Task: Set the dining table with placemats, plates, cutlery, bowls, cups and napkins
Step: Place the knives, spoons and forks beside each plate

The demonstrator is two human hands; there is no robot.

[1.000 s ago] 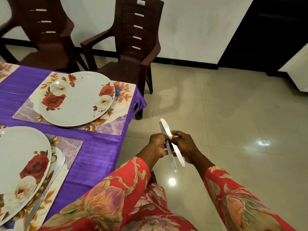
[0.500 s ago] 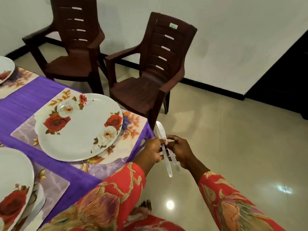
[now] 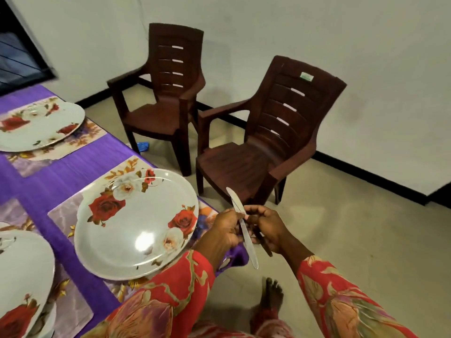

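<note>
Two steel table knives point(image 3: 245, 230) are held upright between my hands, just off the table's right corner. My left hand point(image 3: 225, 230) pinches them from the left and my right hand point(image 3: 268, 228) grips them from the right. A white plate with red roses point(image 3: 136, 225) lies on a floral placemat point(image 3: 66, 211) beside my left hand. Another rose plate point(image 3: 39, 125) sits on its placemat at the far left, and a third plate point(image 3: 22, 284) shows at the lower left edge. The table wears a purple cloth point(image 3: 44, 181).
Two dark brown plastic armchairs point(image 3: 268, 147) point(image 3: 166, 98) stand on the tiled floor past the table's corner, backs to the white wall. My bare foot point(image 3: 271, 296) is on the floor below my hands. A dark window point(image 3: 17, 57) is at the top left.
The view has swung left and my hands with the knives have come nearer the table's corner plate. More of the far plate and both chairs now show. My hold on the knives is unchanged.
</note>
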